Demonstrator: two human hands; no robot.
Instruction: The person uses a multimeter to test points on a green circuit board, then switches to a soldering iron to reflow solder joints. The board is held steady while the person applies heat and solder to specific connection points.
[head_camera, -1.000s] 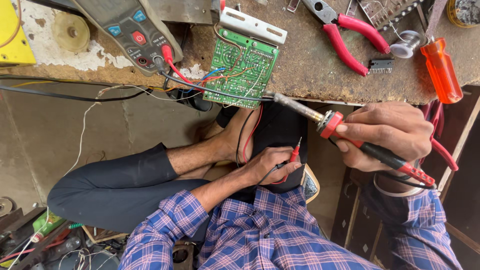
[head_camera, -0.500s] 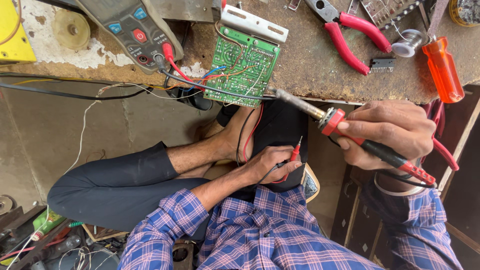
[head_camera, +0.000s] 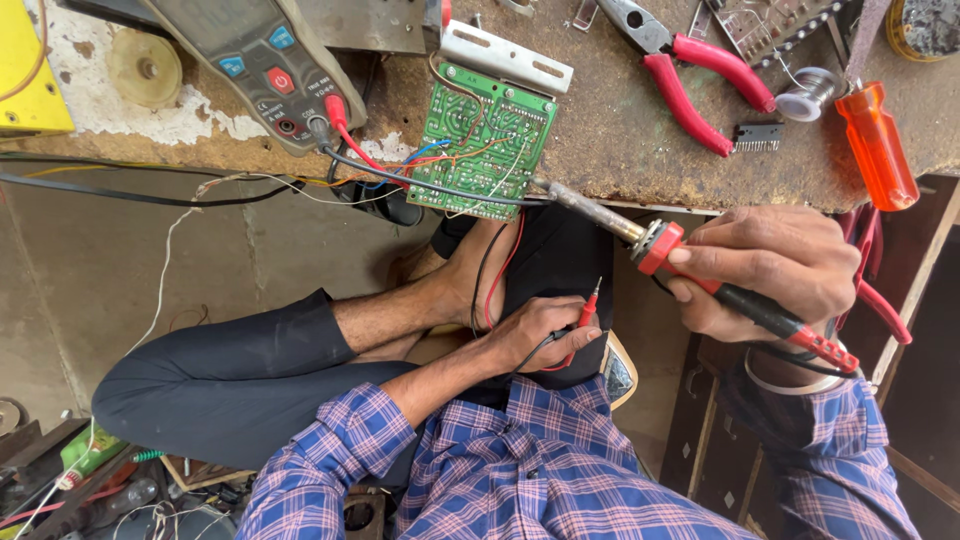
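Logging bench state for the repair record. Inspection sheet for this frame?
Surface: worn brown bench top, patchy white paint at the left.
Job's things: green circuit board overhanging the bench edge; soldering iron with its tip at the board's lower right corner.
Clutter: multimeter, red-handled pliers, orange-handled screwdriver, solder spool, black chip.
Hands: right hand grips the iron; left hand holds a red probe.
Cables: red and black leads run from the meter past the board.
Surroundings: concrete floor, tool jumble lower left.
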